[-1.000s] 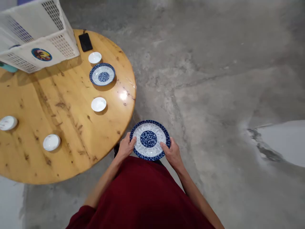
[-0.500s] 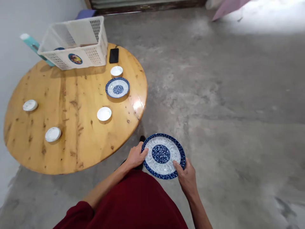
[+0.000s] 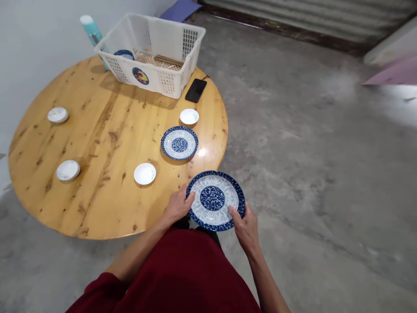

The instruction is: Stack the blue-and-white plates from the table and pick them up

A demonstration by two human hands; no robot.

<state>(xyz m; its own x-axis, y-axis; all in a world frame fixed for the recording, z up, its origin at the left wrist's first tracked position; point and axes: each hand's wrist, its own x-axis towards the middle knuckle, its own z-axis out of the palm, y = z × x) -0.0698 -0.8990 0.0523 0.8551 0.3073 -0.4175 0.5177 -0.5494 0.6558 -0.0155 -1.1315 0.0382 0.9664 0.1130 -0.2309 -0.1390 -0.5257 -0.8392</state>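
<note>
I hold a blue and white patterned plate [image 3: 215,200] in front of my body, level, just off the near right edge of a round wooden table [image 3: 97,143]. My left hand [image 3: 177,204] grips the plate's left rim with the thumb on top. At the plate's lower right rim my right hand [image 3: 246,228] is closed on it, thumb on top as well. A second, smaller blue and white plate [image 3: 179,143] lies on the table just beyond.
Several small white saucers lie on the table [image 3: 144,173], [image 3: 189,116], [image 3: 68,170], [image 3: 57,114]. A white plastic basket [image 3: 153,54] stands at the far side, with a black phone [image 3: 196,90] beside it and a teal bottle [image 3: 93,32] behind. Bare concrete floor [image 3: 309,152] stretches to the right.
The view has swung and lifted, showing more of the table and basket. The plate in both hands has come closer to the table's edge; the grip is unchanged.
</note>
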